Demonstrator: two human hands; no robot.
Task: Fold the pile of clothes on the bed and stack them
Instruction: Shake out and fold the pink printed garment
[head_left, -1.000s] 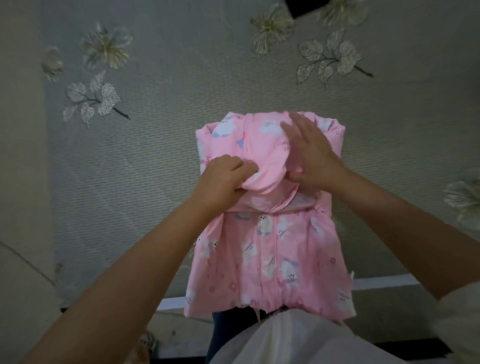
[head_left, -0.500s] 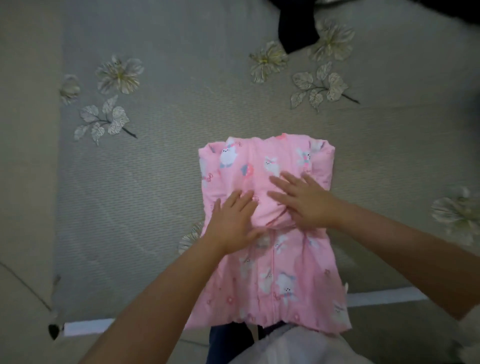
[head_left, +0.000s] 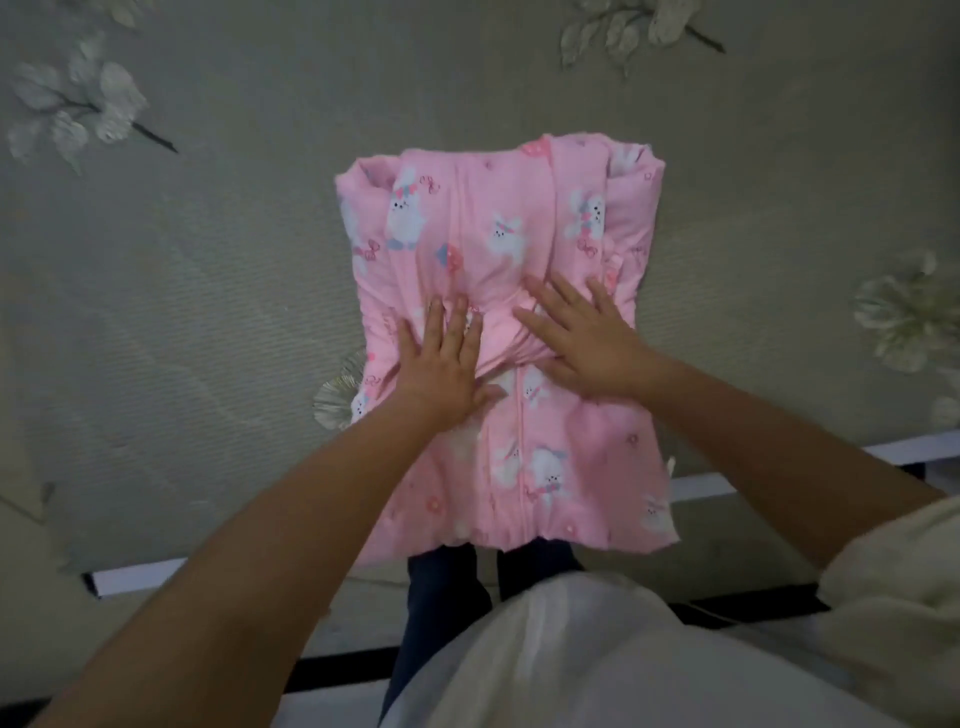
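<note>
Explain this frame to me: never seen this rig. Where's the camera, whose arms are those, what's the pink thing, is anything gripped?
No machine here: a person folds laundry with bare hands, and the single wide-angle camera sits on their head, looking forward and down. So the arms entering from the bottom are the wearer's own. The pink garment, printed with white bunnies, lies partly folded on the bed cover, which is grey-green with embroidered flowers; its near end hangs over the bed edge. The left hand and right hand both lie flat on its middle, fingers straight, pressing the fold down. Nothing is gripped. The white cloth at the bottom is the person's own shirt.
</note>
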